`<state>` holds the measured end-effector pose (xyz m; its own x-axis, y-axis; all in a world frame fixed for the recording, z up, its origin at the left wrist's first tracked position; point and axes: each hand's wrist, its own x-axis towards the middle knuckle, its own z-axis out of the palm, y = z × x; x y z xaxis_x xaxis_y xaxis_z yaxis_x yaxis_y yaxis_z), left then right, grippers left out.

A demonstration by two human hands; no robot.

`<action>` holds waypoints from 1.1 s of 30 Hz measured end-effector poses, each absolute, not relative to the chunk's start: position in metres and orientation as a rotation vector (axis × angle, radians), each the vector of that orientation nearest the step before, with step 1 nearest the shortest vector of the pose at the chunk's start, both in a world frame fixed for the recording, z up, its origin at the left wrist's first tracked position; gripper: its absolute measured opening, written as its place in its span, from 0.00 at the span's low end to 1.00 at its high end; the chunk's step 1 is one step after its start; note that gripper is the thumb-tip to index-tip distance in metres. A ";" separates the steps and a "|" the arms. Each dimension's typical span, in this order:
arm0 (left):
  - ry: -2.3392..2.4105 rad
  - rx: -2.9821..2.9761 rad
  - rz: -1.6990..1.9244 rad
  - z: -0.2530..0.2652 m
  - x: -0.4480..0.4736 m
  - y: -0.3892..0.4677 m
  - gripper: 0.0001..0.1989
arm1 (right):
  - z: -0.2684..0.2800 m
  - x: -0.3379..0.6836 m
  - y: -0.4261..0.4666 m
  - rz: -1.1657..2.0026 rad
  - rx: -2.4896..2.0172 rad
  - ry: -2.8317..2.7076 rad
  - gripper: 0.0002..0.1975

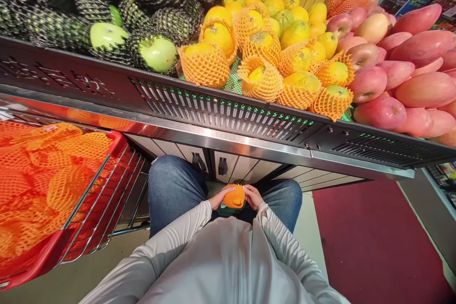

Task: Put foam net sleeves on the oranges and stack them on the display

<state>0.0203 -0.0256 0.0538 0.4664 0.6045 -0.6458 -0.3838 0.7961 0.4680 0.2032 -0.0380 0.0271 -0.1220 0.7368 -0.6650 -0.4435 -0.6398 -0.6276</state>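
Low in front of my lap, both hands are on an orange in an orange foam net [234, 197]. My left hand [218, 198] closes round its left side, with the thumb lying on top. At the right edge of the net, my right hand [252, 196] pinches it between thumb and fingers. The netting wraps most of the fruit, and its lower front shows an opening. My palms and the underside of the fruit are hidden.
Ahead stands a fruit display with a dark slatted rim [221, 107]. It bears netted oranges [261, 47], green apples [158, 52] in black nets and pink apples [379, 109]. A shopping cart of loose foam nets [67, 190] is on my left; a red mat [370, 242] lies right.
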 end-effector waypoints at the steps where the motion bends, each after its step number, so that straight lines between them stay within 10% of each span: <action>1: 0.915 0.291 0.603 0.053 0.021 -0.026 0.16 | 0.025 0.202 -0.038 1.851 -1.354 -0.357 0.31; 14: 1.112 0.696 0.514 0.065 0.020 -0.025 0.35 | 0.045 0.203 -0.043 2.268 -1.226 -0.480 0.42; 27: 1.428 1.121 0.789 0.070 0.021 -0.031 0.15 | 0.037 0.205 -0.043 2.098 -1.206 -0.536 0.44; 33: 1.351 1.029 0.833 0.061 0.021 -0.022 0.25 | 0.034 0.209 -0.046 2.210 -1.161 -0.535 0.49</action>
<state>0.0207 -0.0222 0.0611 0.0739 0.9291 -0.3624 0.0933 0.3553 0.9301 0.2092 -0.0463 0.0341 -0.4529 0.6552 -0.6047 -0.3058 -0.7512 -0.5849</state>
